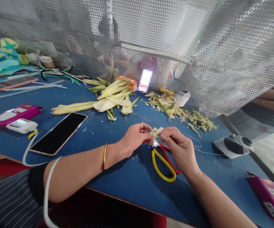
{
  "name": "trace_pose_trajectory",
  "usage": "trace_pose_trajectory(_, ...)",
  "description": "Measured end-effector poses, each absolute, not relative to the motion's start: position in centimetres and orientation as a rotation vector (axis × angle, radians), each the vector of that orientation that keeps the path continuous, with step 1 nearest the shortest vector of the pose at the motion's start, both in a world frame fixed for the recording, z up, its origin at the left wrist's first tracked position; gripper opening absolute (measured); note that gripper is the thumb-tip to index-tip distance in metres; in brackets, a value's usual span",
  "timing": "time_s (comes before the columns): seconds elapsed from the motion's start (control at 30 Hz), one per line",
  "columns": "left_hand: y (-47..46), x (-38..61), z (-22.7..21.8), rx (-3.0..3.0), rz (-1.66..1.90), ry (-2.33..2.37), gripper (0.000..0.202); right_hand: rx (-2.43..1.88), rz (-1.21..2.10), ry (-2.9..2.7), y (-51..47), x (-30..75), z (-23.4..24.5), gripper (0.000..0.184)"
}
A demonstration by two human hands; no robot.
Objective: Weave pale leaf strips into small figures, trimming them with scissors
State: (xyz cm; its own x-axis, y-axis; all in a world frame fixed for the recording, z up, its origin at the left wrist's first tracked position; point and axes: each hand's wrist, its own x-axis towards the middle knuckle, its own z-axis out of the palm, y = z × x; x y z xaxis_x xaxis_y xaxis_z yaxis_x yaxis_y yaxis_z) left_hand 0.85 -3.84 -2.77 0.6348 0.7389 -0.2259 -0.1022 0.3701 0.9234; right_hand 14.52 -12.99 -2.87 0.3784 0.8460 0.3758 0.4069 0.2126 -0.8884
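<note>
Striped sleeve is seen nearest cam, w/ white cable draped across L arm. Pale husk bit is pinched btwn fingertips of L hand & R hand, over blue table, just above scissors w/ red & yellow handles. Husks are piled beyond, phone to L; thread spool is set to R

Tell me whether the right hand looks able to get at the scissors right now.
Probably yes: the scissors are close beside the right hand, their yellow handle uncovered, though it would likely first release the pale husk.
</note>
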Motion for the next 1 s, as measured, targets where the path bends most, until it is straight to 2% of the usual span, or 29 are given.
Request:
trace_pose_trajectory(0.2, -4.09, 0.88, -2.8, 1.072, 0.579, 0.726, 0.016, -1.342, 0.717, -0.968, -12.69, 14.26, -3.33, 0.017)
trace_pose_trajectory(0.57, -4.3, 0.74, -2.61, 0.991, 0.47, 0.752, 0.013, -1.439, 0.776, -0.857, -12.53, 14.0, -3.69, 0.028)
trace_pose_trajectory(1.0, -4.36, 1.06, -2.73, 1.079, 0.563, 0.742, 0.016, -1.501, 0.769, -0.92, -12.73, 13.86, -3.29, 0.015)
